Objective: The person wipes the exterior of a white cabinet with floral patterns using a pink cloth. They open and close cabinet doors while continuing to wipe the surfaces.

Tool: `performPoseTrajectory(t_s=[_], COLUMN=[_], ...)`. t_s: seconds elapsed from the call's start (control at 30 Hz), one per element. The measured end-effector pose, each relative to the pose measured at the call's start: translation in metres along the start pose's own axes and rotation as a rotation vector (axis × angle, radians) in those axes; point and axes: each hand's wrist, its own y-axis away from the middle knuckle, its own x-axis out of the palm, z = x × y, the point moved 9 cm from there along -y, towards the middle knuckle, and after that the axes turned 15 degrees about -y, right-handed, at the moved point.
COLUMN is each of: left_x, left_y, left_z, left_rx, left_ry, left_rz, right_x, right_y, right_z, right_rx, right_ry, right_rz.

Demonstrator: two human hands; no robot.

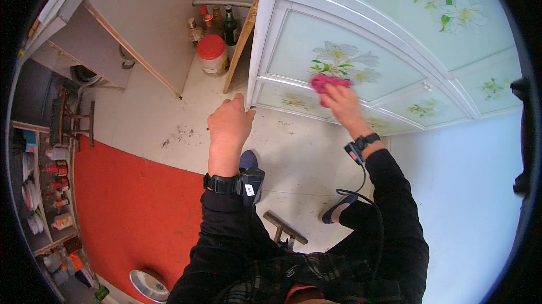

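My right hand [342, 105] holds a crumpled pink cloth [328, 85] against the lower frame of a cabinet door panel [292, 45] of pale glass with printed white lilies. Over the floor, to the left of the cabinet's corner, hangs my left hand [230, 121]. Its fingers are bent and point towards the cabinet; the palm side is hidden, and no object shows in it. Both wrists bear black straps with small devices, and a cable runs from the right one along the sleeve.
A red-lidded jar [213, 56] and several bottles [230, 26] stand behind a leaning wooden board [241, 41]. A red mat [135, 202] covers floor at the left, with a metal basin [148, 285] on it. Shelves [44, 202] line the far left. A wooden stool [286, 227] is below me.
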Motion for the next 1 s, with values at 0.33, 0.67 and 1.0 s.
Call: performPoseTrajectory(t_s=[0.33,0.67,1.0], left_x=[0.001,-0.001,0.005], left_y=[0.001,0.001,0.001], left_z=[-0.015,-0.029,-0.023], left_rx=[0.043,0.046,0.046], left_ry=[-0.011,-0.011,0.000], left_rz=[0.018,0.022,0.055], right_x=[-0.032,0.020,-0.023], right_y=[-0.025,-0.073,0.059], right_z=[0.010,0.045,-0.034], right_rx=[0.126,0.051,0.535], right_ry=[-0.064,-0.141,-0.090], right_rz=[-0.314,-0.069,-0.333])
